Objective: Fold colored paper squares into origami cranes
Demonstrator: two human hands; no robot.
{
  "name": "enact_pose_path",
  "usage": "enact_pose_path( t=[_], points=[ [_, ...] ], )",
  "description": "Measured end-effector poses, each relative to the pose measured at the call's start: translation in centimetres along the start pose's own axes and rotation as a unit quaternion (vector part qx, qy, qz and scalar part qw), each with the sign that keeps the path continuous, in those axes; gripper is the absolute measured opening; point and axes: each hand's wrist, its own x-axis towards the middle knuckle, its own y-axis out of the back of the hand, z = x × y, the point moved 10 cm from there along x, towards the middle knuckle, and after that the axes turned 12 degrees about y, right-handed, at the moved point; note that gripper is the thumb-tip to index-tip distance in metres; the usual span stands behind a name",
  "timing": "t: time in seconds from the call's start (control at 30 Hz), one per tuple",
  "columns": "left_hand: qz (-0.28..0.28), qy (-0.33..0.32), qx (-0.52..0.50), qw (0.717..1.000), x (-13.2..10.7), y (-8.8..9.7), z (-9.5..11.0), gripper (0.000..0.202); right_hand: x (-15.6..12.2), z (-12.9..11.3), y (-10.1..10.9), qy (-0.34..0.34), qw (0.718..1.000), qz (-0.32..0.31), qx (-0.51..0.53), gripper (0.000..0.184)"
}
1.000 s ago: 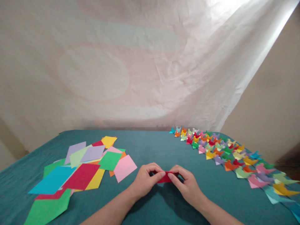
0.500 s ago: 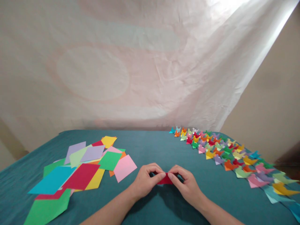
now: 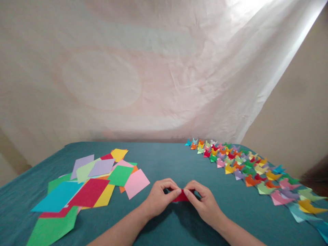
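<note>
A small folded piece of red paper [image 3: 182,196] is held between my two hands, just over the teal-covered table. My left hand [image 3: 162,197] pinches its left end between thumb and fingers. At the right end, my right hand [image 3: 202,199] pinches it the same way. Only the middle of the paper shows; its ends are hidden behind my fingertips, and I cannot make out its full folded shape.
Loose coloured paper sheets [image 3: 89,193] lie overlapping on the left of the teal cloth [image 3: 159,160]. Rows of small folded paper birds [image 3: 252,180] stand along the right side. A pale hanging sheet [image 3: 153,78] closes off the back.
</note>
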Motion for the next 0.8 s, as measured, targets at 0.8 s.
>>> enact_pose_path(
  t=[0.8],
  points=[
    [0.033, 0.017, -0.006, 0.999, 0.3, 0.8, -0.9, 0.022, -0.7, 3.0, -1.6, -0.088, 0.994, -0.062, -0.010, 0.028]
  ],
)
